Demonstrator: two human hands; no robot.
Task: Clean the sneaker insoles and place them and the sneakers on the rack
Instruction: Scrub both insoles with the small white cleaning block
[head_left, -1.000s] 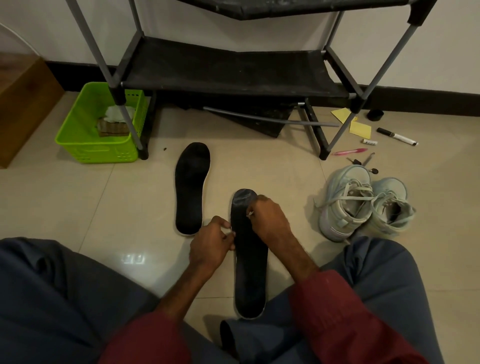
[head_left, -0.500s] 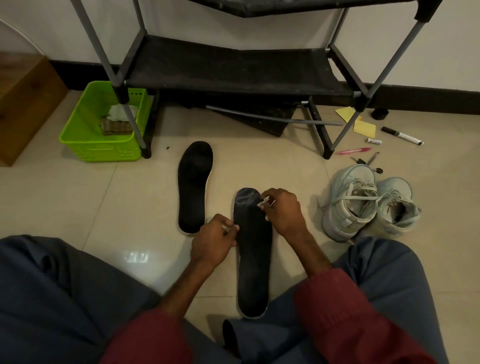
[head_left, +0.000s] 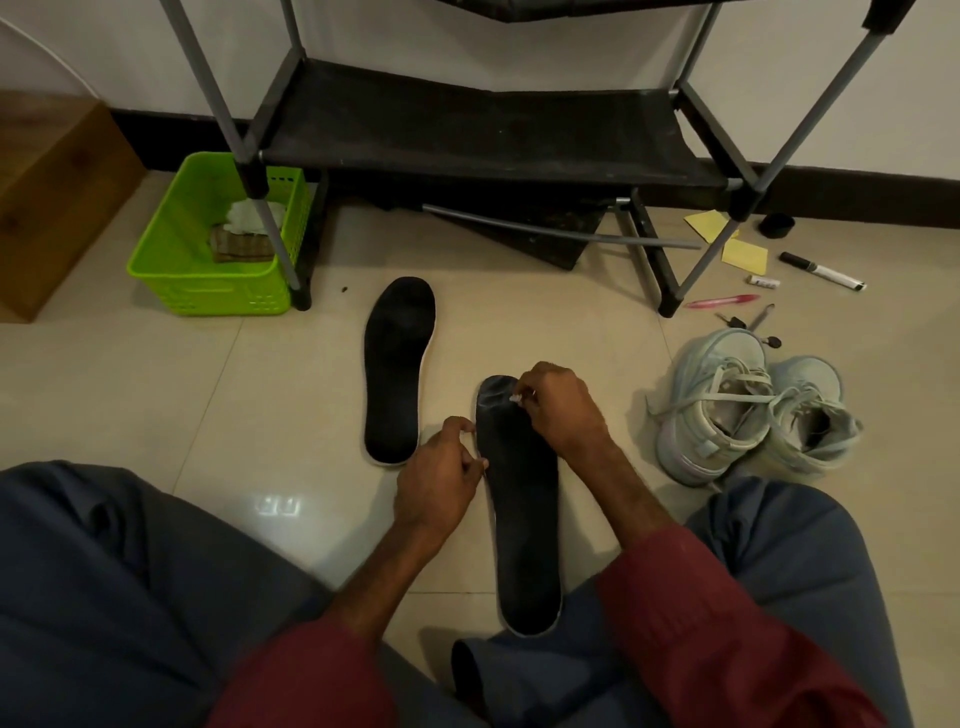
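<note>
- Shifted slightly left since half a second ago, the right hand (head_left: 561, 410) pinches a small white scrap (head_left: 515, 398) on the toe of the near black foam insole (head_left: 524, 519), which lies flat on the floor (head_left: 156, 389).
- The curled fingers of the left hand (head_left: 441, 478) pinch that insole's left edge.
- The print on the white marker (head_left: 823, 270) is too small to read.

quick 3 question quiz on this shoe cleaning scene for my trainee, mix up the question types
1. True or false: the sneakers already sit on the rack.
2. What does the right hand pinch at the toe end of the near insole? A) a small white piece B) a brush C) a sponge
3. Fill in: the left hand grips the near insole's ___ edge.
Key: 1 false; 2 A; 3 left.
</note>
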